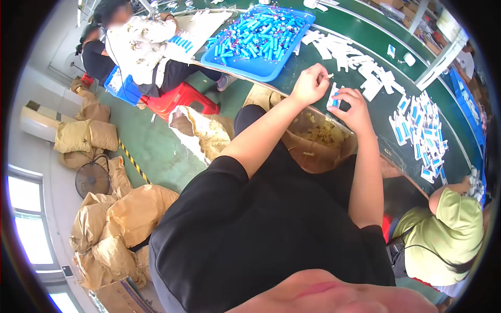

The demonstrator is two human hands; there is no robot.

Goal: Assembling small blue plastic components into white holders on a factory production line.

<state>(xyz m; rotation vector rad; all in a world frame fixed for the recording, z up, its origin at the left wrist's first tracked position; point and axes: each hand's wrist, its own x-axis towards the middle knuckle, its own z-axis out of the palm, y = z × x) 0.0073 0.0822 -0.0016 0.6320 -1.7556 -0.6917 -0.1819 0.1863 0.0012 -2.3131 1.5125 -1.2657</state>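
Over the bench edge, my right hand grips a white plastic casing with a blue cylindrical cell in it, fingers curled round its side. Just left of it, my left hand is closed in a pinch, with a small pale bit at its fingertips that is too small to name. A blue tray heaped with blue wired cells sits beyond my left hand. Loose white casings lie scattered past both hands. To the right is a pile of white casings with blue cells.
Under the bench edge stands an open carton with yellowish scraps. A red stool with a seated person is at the left; a person in a green shirt works close on my right. Brown sacks and a fan occupy the left floor.
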